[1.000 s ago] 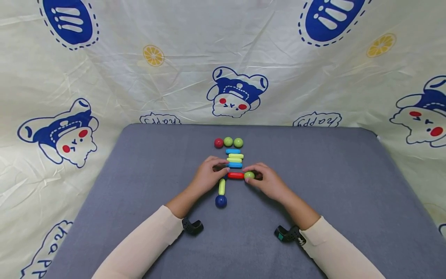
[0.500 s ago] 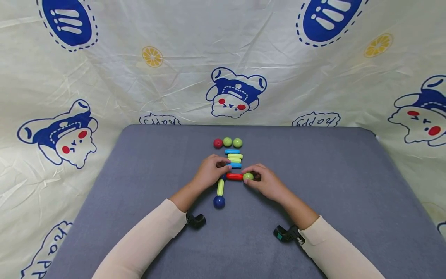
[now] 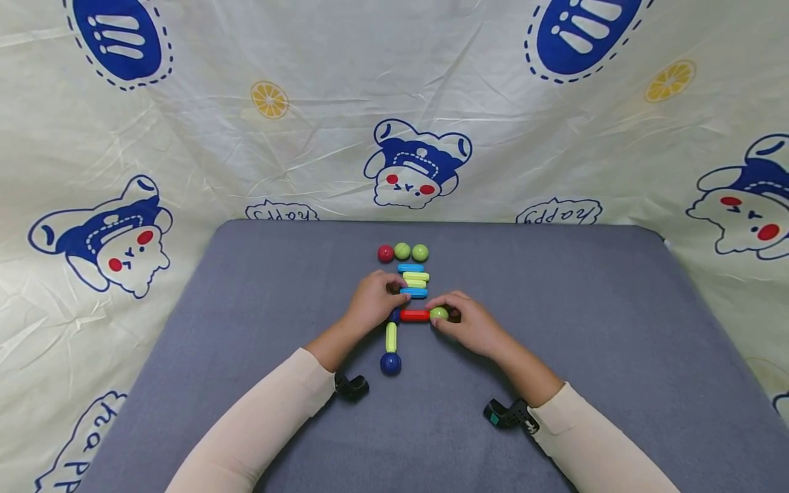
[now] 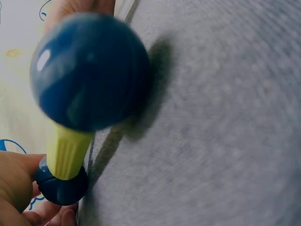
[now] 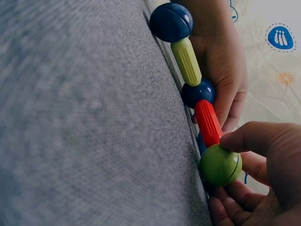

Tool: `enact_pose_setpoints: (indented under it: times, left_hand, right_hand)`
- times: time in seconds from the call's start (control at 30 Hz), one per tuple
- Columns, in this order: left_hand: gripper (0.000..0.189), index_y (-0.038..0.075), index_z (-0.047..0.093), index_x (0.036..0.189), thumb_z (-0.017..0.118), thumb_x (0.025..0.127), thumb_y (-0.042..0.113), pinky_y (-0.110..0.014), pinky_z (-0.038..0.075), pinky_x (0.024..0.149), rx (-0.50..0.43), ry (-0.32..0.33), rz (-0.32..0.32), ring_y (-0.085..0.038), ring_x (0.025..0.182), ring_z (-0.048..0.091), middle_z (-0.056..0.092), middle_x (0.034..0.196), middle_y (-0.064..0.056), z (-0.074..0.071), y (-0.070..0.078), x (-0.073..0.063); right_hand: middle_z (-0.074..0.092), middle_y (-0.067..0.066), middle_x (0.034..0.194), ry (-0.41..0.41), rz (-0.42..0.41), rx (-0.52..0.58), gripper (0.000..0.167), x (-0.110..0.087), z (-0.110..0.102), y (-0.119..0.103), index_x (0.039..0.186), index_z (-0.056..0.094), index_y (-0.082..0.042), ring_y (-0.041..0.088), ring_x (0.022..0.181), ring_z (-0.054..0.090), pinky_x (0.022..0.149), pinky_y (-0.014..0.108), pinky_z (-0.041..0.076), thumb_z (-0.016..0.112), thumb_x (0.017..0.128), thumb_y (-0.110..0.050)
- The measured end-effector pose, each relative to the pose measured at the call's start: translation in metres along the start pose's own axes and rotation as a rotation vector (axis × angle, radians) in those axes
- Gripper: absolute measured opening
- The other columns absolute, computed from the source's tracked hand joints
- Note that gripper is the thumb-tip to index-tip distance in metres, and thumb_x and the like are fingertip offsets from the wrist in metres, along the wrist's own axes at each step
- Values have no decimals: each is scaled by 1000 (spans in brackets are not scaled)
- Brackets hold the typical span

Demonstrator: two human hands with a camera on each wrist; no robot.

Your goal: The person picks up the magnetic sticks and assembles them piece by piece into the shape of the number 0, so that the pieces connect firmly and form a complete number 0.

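Observation:
Magnetic building balls and sticks form an L on the table: a near dark blue ball (image 3: 391,363), a yellow-green stick (image 3: 391,337), a corner dark blue ball (image 5: 199,93), a red stick (image 3: 415,315) and a green ball (image 5: 219,165). My right hand (image 3: 465,318) pinches the green ball between thumb and fingers. My left hand (image 3: 372,301) is just beyond the corner ball, its thumb and fingertip around the left end of a light blue stick (image 3: 414,293). From the left wrist, the near ball (image 4: 89,70) looms large before the left hand.
Behind the light blue stick lie two yellow-green sticks (image 3: 416,276) and another light blue stick (image 3: 410,268). A red ball (image 3: 385,253) and two green balls (image 3: 420,253) line up farther back. The grey table (image 3: 555,308) meets a printed cloth (image 3: 333,157).
The joined L has shifted slightly toward me. My left hand has moved a little forward and right, from the corner ball to the light blue stick. My right hand stays on the green ball.

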State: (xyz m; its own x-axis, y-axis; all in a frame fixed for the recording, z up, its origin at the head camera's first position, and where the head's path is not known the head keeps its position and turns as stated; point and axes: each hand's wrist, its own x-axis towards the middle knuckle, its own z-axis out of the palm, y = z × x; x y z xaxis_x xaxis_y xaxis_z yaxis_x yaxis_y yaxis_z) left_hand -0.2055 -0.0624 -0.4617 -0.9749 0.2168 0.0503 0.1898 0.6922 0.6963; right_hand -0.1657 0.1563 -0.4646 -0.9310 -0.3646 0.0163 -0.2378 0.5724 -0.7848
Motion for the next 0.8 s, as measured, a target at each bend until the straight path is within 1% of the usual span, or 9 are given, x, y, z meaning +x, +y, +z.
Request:
enact_pose_setpoints:
  times: [0.1,0.27,0.4,0.5,0.6,0.7,0.8]
  left_hand:
    - [16,10,77,99,81,87,20,-30,49,76,34,-4,30,-19,87,60,67,95,-7,1,0,0]
    - [20,9,77,104,79,89,21,-33,51,81,92,-42,66,-19,90,62,69,98,-7,1,0,0]
    - [19,9,78,105,78,90,20,-33,52,81,93,-47,79,-19,90,63,70,98,-7,-1,1,-2]
    - [16,8,78,102,78,89,17,-30,53,79,47,-37,78,-19,88,65,71,97,-7,-4,2,-5]
    - [15,7,77,102,78,89,14,-26,52,72,-30,-22,51,-17,84,64,72,94,-7,-8,2,-7]
    - [16,7,75,105,76,90,12,-24,49,67,-113,-6,10,-16,81,60,71,92,-7,-14,1,-8]
    - [21,6,74,111,75,91,10,-24,50,70,-191,15,-13,-17,82,59,69,96,-8,-20,-3,-9]
  right_hand:
    - [64,10,118,-10,-1,-2,23,0,0,-1,117,72,-14,22,102,59,91,39,48,70,94,-13]
    - [64,11,120,-14,-3,-4,24,0,1,-1,117,72,-13,23,103,59,92,39,48,69,94,-12]
    - [63,10,120,-25,4,-37,25,-1,1,-3,118,73,-15,24,104,58,93,40,47,68,94,-13]
    - [63,9,121,-28,11,-56,25,-2,1,-4,118,73,-16,24,104,58,92,41,47,68,94,-13]
    - [62,9,121,-24,11,-65,25,-3,2,-6,118,73,-16,25,105,58,93,42,48,69,93,-15]
    - [63,10,121,-14,14,-73,24,-2,3,-6,117,73,-16,26,106,59,94,45,49,72,93,-17]
    - [63,9,120,-1,25,-86,24,-2,5,-6,116,73,-16,26,106,59,94,45,49,73,92,-19]
